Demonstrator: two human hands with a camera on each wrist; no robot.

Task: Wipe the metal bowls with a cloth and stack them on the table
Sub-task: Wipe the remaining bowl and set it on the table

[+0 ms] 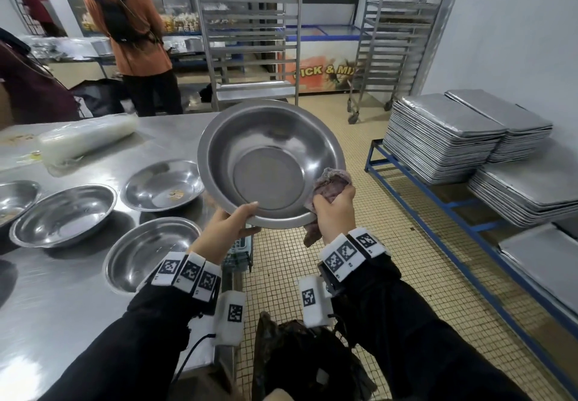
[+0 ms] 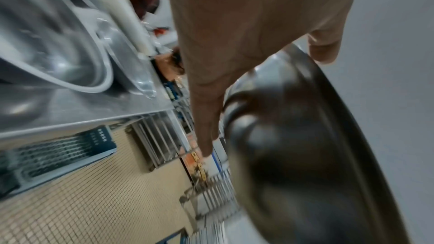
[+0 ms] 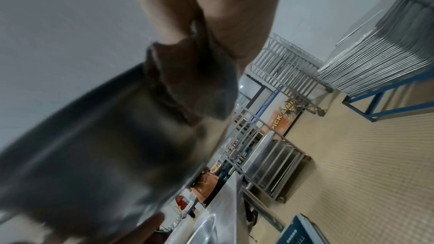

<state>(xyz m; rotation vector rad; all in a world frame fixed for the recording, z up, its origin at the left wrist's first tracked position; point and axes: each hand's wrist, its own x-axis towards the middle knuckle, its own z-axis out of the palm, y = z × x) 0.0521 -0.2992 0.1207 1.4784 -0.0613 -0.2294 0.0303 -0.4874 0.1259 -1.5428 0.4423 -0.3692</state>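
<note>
I hold the wide, shallow steel bowl tilted in the air beside the steel table, my left hand pinching its near rim, thumb inside. My right hand clutches the crumpled purplish cloth against the rim. It looks light, rigid and slick, so the rim seems the surest hold.

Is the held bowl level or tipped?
Tipped: the bowl faces the head camera, its inside visible, left hand gripping its near rim.

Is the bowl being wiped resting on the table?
No, the left hand holds the metal bowl in the air beyond the table edge, over the tiled floor.
</note>
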